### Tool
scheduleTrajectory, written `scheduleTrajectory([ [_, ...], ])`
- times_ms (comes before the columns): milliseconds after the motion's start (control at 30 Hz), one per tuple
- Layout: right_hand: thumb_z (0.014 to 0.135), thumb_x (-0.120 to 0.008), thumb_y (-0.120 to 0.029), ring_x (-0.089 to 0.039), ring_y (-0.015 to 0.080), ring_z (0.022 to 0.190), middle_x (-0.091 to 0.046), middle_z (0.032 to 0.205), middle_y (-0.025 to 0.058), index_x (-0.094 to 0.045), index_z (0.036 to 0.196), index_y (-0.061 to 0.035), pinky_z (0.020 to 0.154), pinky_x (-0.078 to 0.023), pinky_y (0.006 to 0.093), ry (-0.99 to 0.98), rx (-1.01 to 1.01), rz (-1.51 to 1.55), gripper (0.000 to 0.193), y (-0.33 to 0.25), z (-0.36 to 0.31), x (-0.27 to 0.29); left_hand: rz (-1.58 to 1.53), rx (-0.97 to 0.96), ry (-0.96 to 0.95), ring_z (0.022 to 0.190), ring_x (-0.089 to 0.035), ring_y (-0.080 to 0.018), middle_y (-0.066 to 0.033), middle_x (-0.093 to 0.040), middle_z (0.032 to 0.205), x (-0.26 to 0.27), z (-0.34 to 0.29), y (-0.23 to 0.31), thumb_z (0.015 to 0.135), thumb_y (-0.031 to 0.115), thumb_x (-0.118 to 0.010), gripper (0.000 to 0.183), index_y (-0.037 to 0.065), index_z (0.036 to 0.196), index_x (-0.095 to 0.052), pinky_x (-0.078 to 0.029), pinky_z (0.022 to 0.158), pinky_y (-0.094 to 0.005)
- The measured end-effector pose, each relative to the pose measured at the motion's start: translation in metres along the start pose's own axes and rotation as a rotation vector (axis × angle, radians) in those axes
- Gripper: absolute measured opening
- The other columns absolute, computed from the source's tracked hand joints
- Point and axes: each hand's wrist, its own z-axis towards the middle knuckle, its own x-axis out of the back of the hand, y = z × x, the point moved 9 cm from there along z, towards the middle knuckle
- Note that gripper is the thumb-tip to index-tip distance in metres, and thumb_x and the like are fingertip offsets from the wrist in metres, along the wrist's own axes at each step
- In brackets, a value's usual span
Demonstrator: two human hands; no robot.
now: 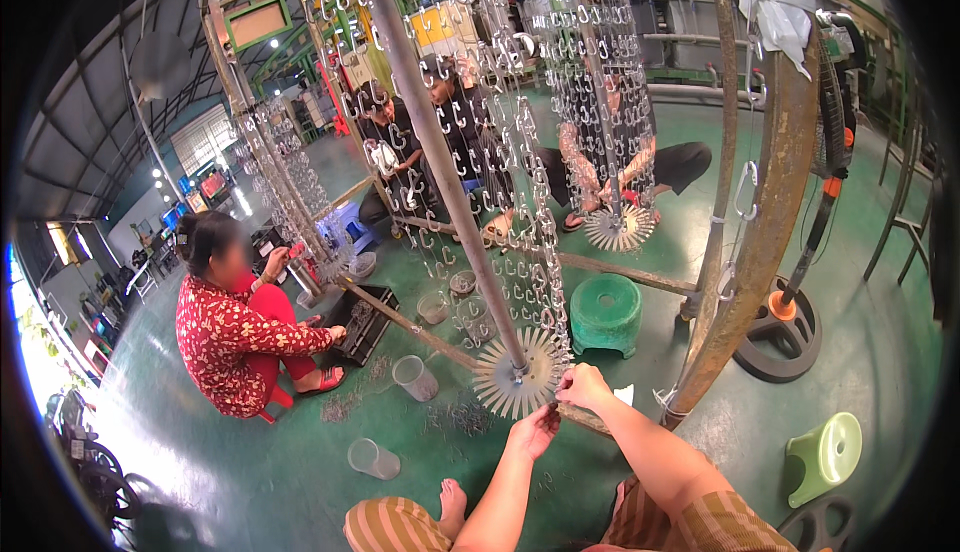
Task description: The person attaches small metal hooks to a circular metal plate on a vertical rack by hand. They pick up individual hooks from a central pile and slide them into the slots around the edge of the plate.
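Note:
My right hand [584,388] and my left hand [537,430] meet at the right edge of a slotted metal disc [492,373]. Fingertips of both are pinched together; whatever lies between them is too small to make out. The disc sits at the foot of a slanted grey pole [440,137], low over the floor. Chains of S-shaped metal hooks [527,202] hang around this pole, and their lowest ends come down close to my right hand. Loose dark hooks [462,418] lie scattered on the green floor beside the disc.
Clear plastic tubs [374,459] stand left of my hands. Behind the disc is a green stool [606,314]; a light green stool [832,455] stands right. A rusty post [765,222] rises nearby. One person [225,322] squats by a black crate [362,327]; others sit behind hook racks.

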Motion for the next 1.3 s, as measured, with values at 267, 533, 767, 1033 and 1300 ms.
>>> scheduleTrajectory([
  [267,0.066,-0.069,-0.005,-0.064,0.0124,0.056,-0.065,0.063,0.0081,-0.066,0.074,0.0013,0.055,-0.052,0.0264,-0.006,-0.03,0.044,0.011,0.0,0.003,0.001,0.024,0.012,0.023,0.086,-0.056,-0.0218,-0.0098,-0.061,0.095,0.003,0.003,0.003,0.088,0.015,-0.053,0.023,-0.001,0.105,-0.058,-0.045,0.077,-0.0316],
  [533,0.057,-0.072,-0.013,-0.062,0.0169,0.056,-0.064,0.06,0.0101,-0.067,0.065,-0.0038,0.058,-0.051,0.0308,0.129,0.044,-0.006,0.014,0.002,0.01,0.013,-0.094,0.002,-0.078,0.091,-0.055,-0.0219,-0.0088,-0.061,0.101,-0.011,0.01,0.003,0.087,0.013,-0.054,0.024,0.001,0.106,-0.056,-0.045,0.082,-0.0335],
  [767,0.058,-0.072,-0.012,-0.063,0.0207,0.059,-0.064,0.064,0.0117,-0.067,0.068,-0.0037,0.06,-0.052,0.0321,0.058,-0.004,-0.013,0.014,0.013,0.018,0.002,-0.072,0.035,0.003,0.084,-0.058,-0.0192,-0.0084,-0.062,0.094,-0.005,0.001,0.004,0.087,0.015,-0.055,0.021,0.001,0.102,-0.058,-0.047,0.073,-0.0307],
  [1033,0.056,-0.074,-0.01,-0.065,0.0223,0.066,-0.066,0.068,0.0111,-0.068,0.07,-0.0048,0.066,-0.051,0.032,-0.044,-0.152,0.087,0.016,0.02,0.022,0.001,0.008,0.047,0.007,0.086,-0.055,-0.0209,-0.0109,-0.059,0.095,-0.015,-0.002,0.011,0.087,0.017,-0.056,0.026,-0.002,0.105,-0.058,-0.046,0.075,-0.0305],
  [1300,0.057,-0.073,-0.009,-0.065,0.022,0.068,-0.066,0.069,0.0112,-0.069,0.071,-0.0053,0.067,-0.052,0.0318,-0.062,-0.161,0.076,0.015,0.02,0.024,-0.003,-0.064,0.051,0.031,0.085,-0.054,-0.0201,-0.0107,-0.058,0.096,-0.008,0.008,0.009,0.087,0.015,-0.056,0.026,-0.003,0.107,-0.056,-0.046,0.074,-0.0291],
])
